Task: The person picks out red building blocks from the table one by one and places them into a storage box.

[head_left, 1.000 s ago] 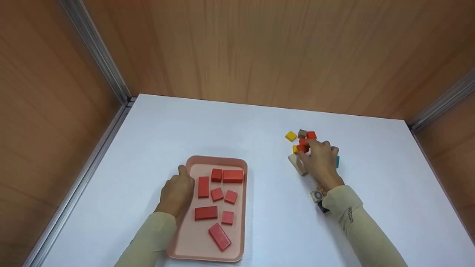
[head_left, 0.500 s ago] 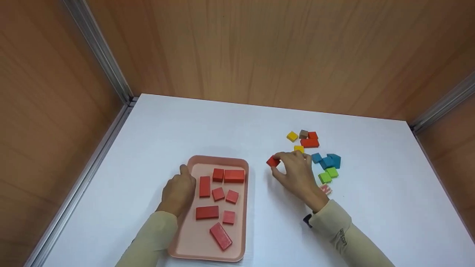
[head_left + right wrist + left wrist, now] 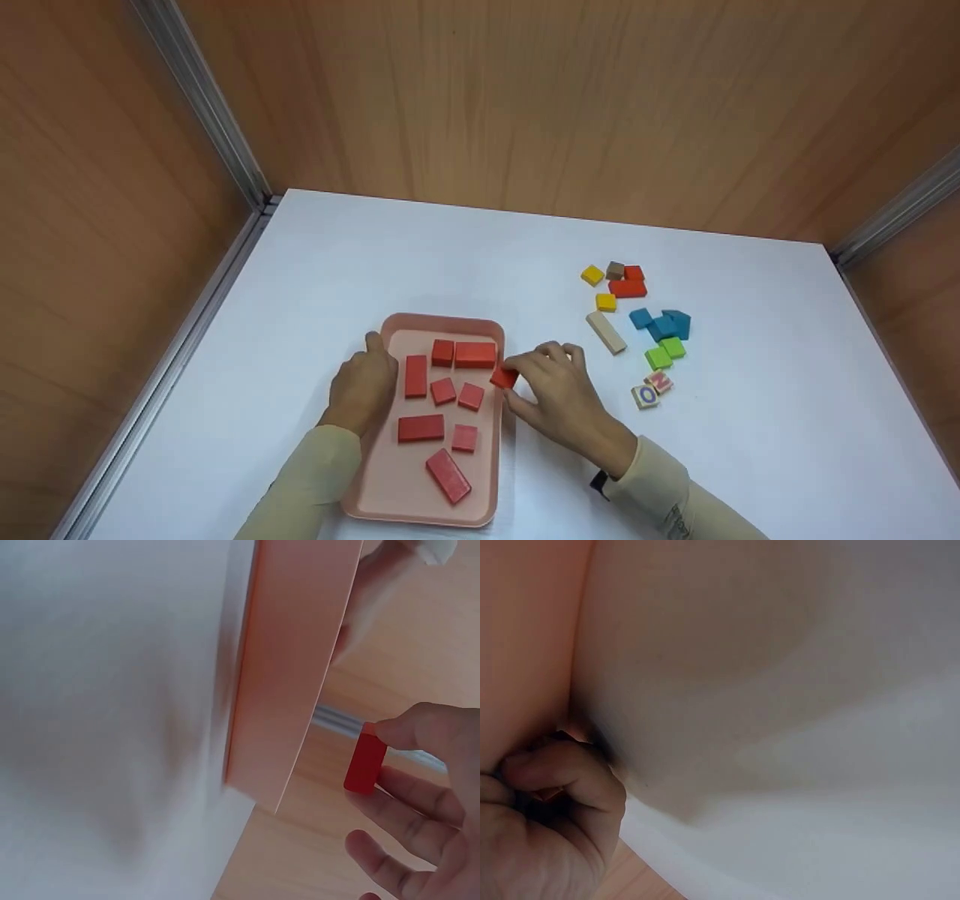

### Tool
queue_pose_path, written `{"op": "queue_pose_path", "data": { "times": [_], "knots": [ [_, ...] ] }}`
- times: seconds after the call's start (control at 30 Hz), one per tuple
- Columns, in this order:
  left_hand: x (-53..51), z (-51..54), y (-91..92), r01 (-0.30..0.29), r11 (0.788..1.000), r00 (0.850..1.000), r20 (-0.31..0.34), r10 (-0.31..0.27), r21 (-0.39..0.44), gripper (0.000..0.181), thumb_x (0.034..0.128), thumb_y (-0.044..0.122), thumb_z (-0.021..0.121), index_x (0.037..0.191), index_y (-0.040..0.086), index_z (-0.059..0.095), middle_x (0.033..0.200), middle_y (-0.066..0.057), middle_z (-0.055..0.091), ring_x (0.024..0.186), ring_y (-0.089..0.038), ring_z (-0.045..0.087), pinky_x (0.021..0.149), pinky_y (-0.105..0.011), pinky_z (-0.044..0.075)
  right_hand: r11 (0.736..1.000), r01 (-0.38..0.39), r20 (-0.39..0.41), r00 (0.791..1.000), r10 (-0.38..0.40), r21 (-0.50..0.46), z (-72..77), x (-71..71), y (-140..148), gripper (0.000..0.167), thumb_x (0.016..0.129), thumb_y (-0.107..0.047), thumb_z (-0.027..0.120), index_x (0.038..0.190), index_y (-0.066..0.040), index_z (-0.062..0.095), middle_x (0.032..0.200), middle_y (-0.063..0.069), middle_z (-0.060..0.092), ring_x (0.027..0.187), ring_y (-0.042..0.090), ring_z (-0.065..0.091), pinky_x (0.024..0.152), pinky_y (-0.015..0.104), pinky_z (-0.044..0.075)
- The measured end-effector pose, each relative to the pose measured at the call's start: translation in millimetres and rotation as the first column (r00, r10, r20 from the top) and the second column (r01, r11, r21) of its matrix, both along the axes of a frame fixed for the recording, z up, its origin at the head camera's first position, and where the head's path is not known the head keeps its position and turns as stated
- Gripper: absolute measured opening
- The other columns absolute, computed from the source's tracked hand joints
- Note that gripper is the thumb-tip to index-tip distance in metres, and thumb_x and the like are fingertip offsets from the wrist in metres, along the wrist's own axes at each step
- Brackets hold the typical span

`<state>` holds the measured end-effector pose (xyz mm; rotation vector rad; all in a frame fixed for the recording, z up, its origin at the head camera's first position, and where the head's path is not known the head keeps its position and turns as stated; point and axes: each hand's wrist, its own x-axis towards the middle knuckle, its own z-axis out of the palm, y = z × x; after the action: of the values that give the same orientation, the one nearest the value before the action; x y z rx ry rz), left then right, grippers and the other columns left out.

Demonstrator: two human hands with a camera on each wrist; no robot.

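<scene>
A pink tray (image 3: 420,505) lies on the white table with several red blocks (image 3: 421,427) spread over its bottom. My left hand (image 3: 361,390) grips the tray's left rim; the left wrist view shows its fingers (image 3: 577,776) curled against the tray's outer wall. Between thumb and fingers, my right hand (image 3: 559,397) pinches a red block (image 3: 504,376) at the tray's right rim. The right wrist view has this small red block (image 3: 366,761) beyond the tray wall (image 3: 296,652), held at its ends by the thumb and a finger.
Right of the tray lie two more red blocks (image 3: 628,289), yellow blocks (image 3: 606,302), a brown cube (image 3: 615,271), a plain wooden bar (image 3: 606,333), blue blocks (image 3: 663,327), green blocks (image 3: 658,358) and letter blocks (image 3: 645,396). Wood-grain panels (image 3: 525,105) enclose the table.
My right hand has picked a red block from the loose group and carried it left and nearer to the tray's right rim. The left hand stays at the tray.
</scene>
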<state>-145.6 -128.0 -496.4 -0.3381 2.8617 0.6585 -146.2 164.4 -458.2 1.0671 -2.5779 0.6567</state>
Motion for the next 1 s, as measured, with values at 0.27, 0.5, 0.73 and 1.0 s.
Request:
{"op": "queue_pose_path", "data": {
  "times": [0.27,0.5,0.73,1.0],
  "knots": [
    [0.7,-0.4,-0.6,-0.025,0.999,1.000,-0.012,0.025,0.022,0.025,0.1055,0.019,0.041,0.119,-0.002,0.039,0.076,-0.015,0.057,0.069,-0.031,0.065,0.065,-0.046,0.055,0.993,-0.120,0.071,0.990,0.118,0.021,-0.6,25.5,-11.6,0.036,0.085,-0.029,0.081,0.117,-0.017,0.068,0.107,-0.007,0.070,0.101,0.015,0.055,0.091,0.050,0.041],
    [1.0,0.3,-1.9,-0.029,0.999,0.999,-0.016,0.030,0.031,0.026,0.1057,0.019,0.040,0.120,-0.002,0.038,0.079,-0.017,0.059,0.072,-0.034,0.066,0.066,-0.048,0.054,0.967,-0.252,0.080,0.965,0.249,0.041,-11.5,42.8,-14.1,0.032,0.085,-0.027,0.080,0.113,-0.019,0.066,0.108,-0.012,0.068,0.103,0.014,0.053,0.090,0.048,0.041],
    [1.5,0.3,-1.9,-0.014,0.999,0.999,-0.033,0.016,0.035,0.028,0.1057,0.020,0.039,0.122,-0.002,0.038,0.079,-0.017,0.060,0.071,-0.032,0.066,0.065,-0.047,0.055,0.949,-0.307,0.031,0.952,0.305,0.067,-23.1,51.8,-16.9,0.022,0.084,-0.029,0.080,0.098,-0.020,0.065,0.091,-0.013,0.068,0.100,0.016,0.054,0.090,0.045,0.041],
    [0.5,-0.9,-2.8,-0.007,1.000,1.000,-0.017,0.007,0.016,0.024,0.1049,0.018,0.038,0.118,-0.002,0.038,0.080,-0.020,0.060,0.072,-0.035,0.067,0.063,-0.047,0.054,0.951,-0.278,0.039,0.961,0.275,0.133,-22.4,55.8,-21.0,0.021,0.080,-0.028,0.082,0.088,-0.022,0.064,0.084,-0.013,0.067,0.100,0.017,0.053,0.089,0.046,0.041]
  ]
}}
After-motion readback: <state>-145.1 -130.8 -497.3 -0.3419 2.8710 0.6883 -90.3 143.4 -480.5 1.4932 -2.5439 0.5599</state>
